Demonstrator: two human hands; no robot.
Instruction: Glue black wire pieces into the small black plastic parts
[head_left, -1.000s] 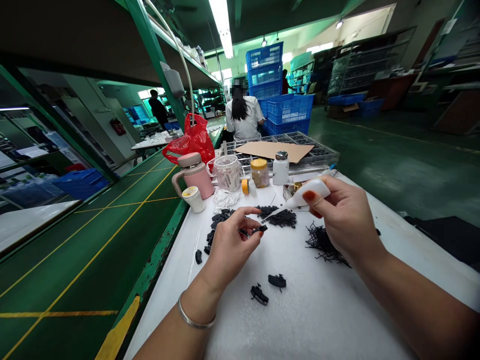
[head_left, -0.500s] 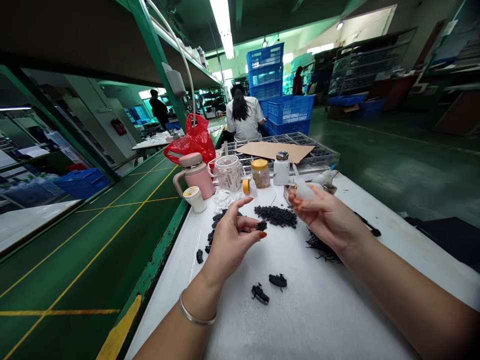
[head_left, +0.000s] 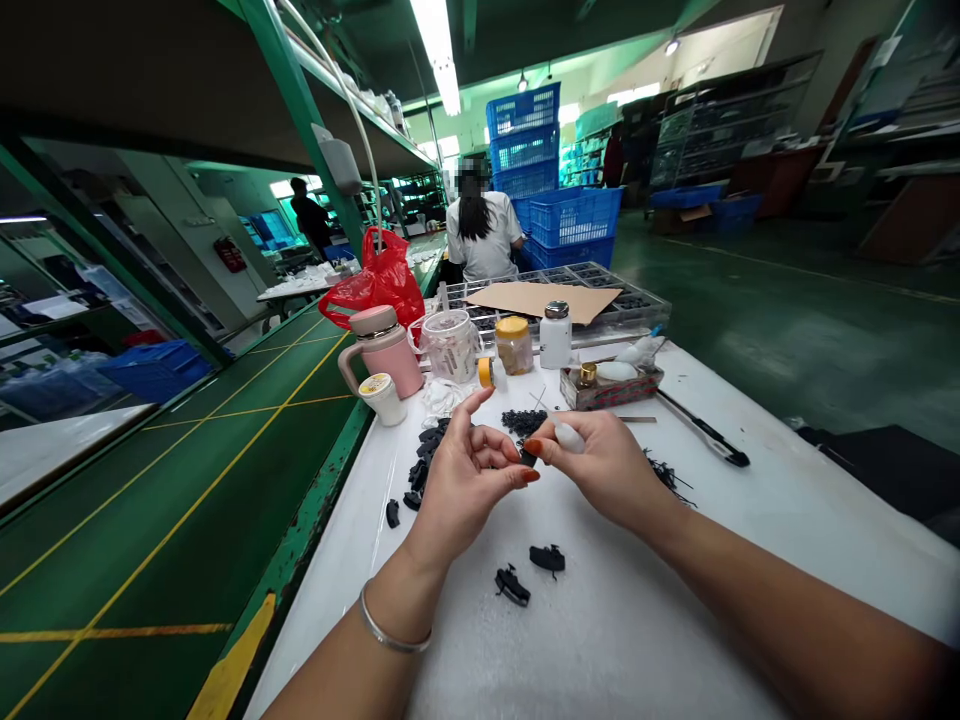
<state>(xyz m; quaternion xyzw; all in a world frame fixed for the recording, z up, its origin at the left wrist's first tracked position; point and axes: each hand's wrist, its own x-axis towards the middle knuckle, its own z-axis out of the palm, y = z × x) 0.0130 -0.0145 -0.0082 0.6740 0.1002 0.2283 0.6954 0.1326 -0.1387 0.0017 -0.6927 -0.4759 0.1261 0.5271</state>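
Observation:
My left hand pinches a small black plastic part between thumb and fingers, above the white tabletop. Right beside it, my right hand is closed around a small white squeeze bottle with a thin nozzle. The fingertips of my right hand are at the black part; whether they grip it too is hard to make out. Two curved black pieces with small prongs lie nearer to me. Left of my left hand is a heap of similar black pieces, partly hidden by the hand.
Behind my hands lies a pile of tiny black rings; thin black strips lie to the right. A small box, white bottle, yellow-lidded jar and pink mug line the back. A green conveyor runs along the left.
My right hand has come left and down from near the small box, bringing the squeeze bottle up to the black part. My left hand has stayed nearly still.

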